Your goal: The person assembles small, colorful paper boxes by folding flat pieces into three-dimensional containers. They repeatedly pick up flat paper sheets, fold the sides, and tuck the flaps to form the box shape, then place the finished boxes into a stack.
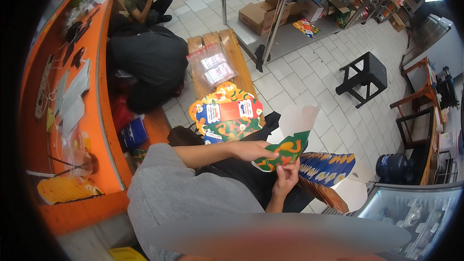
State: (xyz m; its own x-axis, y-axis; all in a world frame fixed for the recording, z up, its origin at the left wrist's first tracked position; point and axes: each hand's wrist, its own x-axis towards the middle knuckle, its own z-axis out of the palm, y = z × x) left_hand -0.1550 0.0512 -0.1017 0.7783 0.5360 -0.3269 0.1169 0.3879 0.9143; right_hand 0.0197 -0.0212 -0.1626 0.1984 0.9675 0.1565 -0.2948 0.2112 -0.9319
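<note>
1. Wooden bench (235,58), running far to near; it carries a clear bag (212,67) of packets and a stack of printed carton blanks (227,113).
2. Green carton blank (285,150), long axis tilting up-right, held between both hands.
3. Left hand (251,151) pinches its left edge.
4. Right hand (286,178) pinches its near end from below.

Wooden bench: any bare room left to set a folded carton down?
Little. On the wooden bench only the far end past the clear bags is bare. The printed carton stack fills the near end. The white tile floor between bench and black stool lies open. Both hands hold a green carton.
</note>
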